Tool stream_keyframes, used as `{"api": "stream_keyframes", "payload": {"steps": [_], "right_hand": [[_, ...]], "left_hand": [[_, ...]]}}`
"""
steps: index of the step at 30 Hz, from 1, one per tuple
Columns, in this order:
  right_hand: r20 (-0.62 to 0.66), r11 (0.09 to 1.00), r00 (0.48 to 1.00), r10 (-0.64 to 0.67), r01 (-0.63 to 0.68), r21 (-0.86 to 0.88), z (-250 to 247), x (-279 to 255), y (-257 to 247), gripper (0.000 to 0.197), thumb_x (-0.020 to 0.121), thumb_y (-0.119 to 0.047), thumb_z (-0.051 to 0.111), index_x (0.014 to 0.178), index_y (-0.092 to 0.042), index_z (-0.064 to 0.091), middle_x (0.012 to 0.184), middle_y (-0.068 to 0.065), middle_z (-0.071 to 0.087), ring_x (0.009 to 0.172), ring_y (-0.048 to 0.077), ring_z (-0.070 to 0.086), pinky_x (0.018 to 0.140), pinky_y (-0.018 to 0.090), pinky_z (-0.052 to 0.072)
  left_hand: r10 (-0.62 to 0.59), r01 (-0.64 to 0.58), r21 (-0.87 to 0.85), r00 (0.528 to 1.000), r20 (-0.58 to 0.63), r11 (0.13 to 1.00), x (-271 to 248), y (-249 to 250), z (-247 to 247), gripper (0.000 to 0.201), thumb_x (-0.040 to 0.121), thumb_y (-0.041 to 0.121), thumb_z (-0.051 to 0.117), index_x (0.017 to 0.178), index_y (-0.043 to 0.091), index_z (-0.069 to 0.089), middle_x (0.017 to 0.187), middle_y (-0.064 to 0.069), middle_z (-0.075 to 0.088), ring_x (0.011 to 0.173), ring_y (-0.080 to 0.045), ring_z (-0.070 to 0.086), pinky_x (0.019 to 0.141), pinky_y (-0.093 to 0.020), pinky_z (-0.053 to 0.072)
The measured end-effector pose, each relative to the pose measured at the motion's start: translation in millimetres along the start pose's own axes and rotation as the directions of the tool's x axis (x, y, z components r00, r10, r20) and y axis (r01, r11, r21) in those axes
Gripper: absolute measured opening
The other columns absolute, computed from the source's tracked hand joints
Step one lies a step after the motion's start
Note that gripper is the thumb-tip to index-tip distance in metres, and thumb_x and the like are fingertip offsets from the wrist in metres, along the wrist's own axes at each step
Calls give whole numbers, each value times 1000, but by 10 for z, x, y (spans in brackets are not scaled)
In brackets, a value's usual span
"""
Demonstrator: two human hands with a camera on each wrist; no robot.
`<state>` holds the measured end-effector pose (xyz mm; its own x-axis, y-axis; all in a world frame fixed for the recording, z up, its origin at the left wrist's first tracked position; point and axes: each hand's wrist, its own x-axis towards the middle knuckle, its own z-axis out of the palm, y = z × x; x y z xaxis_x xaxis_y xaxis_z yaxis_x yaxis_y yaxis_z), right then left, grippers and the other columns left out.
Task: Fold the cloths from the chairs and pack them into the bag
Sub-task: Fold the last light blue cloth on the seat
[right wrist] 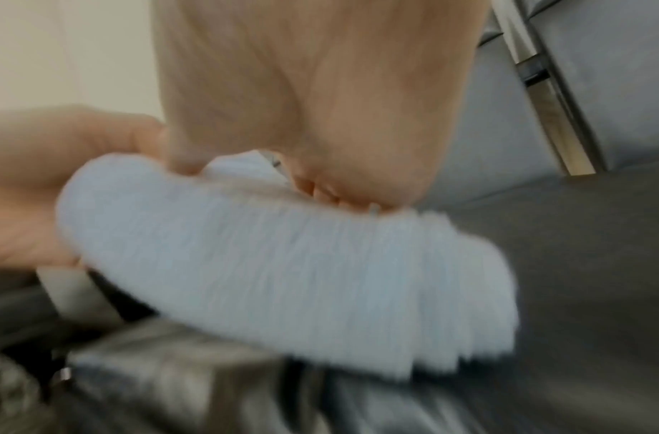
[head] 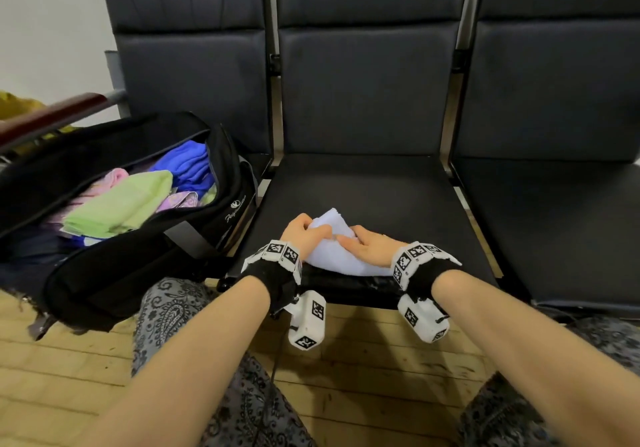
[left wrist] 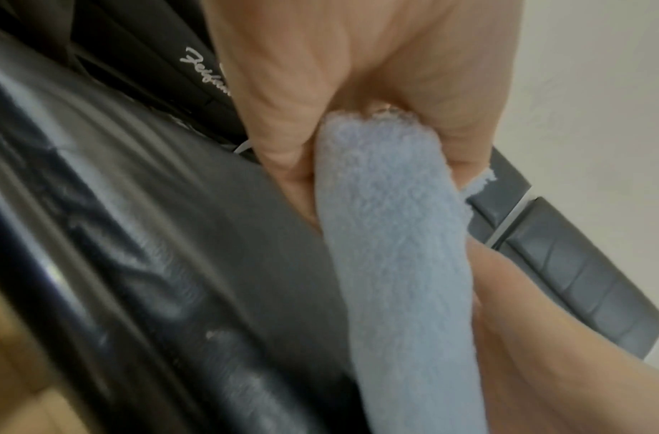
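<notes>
Both hands grip one cloth [head: 341, 249] near the front edge of the middle chair's seat [head: 398, 193]. Left hand [head: 304, 235] pinches the cloth's left end, thumb and fingers curled round a thick fold, as the left wrist view shows. Right hand [head: 369, 245] lies over the right part, fingers closed on the upper layer; that wrist view is blurred.

Between the hands the cloth runs left to right across the seat. It looks pale blue, almost white, soft and fluffy like a small towel, already doubled into a thick pad with a raised corner at the back.

An open black bag [head: 221, 183] lies to the left on the next seat, nearer the left hand, holding green, blue and pink cloths.
</notes>
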<state>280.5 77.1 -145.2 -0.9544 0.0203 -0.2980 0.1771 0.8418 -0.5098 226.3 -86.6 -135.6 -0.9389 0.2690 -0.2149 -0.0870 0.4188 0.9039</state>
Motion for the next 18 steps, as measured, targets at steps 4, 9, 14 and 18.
{"api": "stream_keyframes", "payload": {"steps": [4, 9, 14, 18], "right_hand": [[0, 980, 992, -128, 127, 155, -326, -171, -307, 59, 83, -63, 54, 127, -25, 48, 112, -10, 56, 105, 11, 55, 88, 26, 40], [52, 957, 972, -229, 215, 195, -488, -26, -834, 50, 80, -50, 69, 120, -21, 59, 115, -3, 64, 107, 13, 59, 95, 31, 48], [44, 902, 951, -307, 276, 332, -467, 194, -1344, 69, 59, -61, 76, 110, -16, 65, 108, 5, 69, 104, 21, 64, 96, 43, 50], [87, 858, 924, -372, 307, 413, -433, 328, -1679, 59, 70, -45, 78, 119, -16, 62, 115, 4, 68, 110, 20, 62, 100, 43, 48]], "left_hand": [[74, -71, -66, 997, 36, 995, -158, 288, -276, 27, 50, 27, 63, 60, 18, 40, 67, 0, 42, 71, -20, 44, 68, -33, 35], [177, -180, 81, 983, 37, 980, -309, 579, -807, 25, 50, 29, 62, 70, 18, 51, 74, -2, 51, 74, -18, 52, 69, -31, 42], [232, -228, 57, 970, -76, 972, -377, 695, -1382, 36, 43, 35, 70, 72, 22, 55, 73, -1, 55, 75, -18, 55, 72, -34, 45], [199, -215, -38, 947, -252, 976, -277, 630, -1713, 47, 44, 38, 77, 83, 25, 57, 89, -2, 62, 83, -19, 59, 70, -33, 49]]}}
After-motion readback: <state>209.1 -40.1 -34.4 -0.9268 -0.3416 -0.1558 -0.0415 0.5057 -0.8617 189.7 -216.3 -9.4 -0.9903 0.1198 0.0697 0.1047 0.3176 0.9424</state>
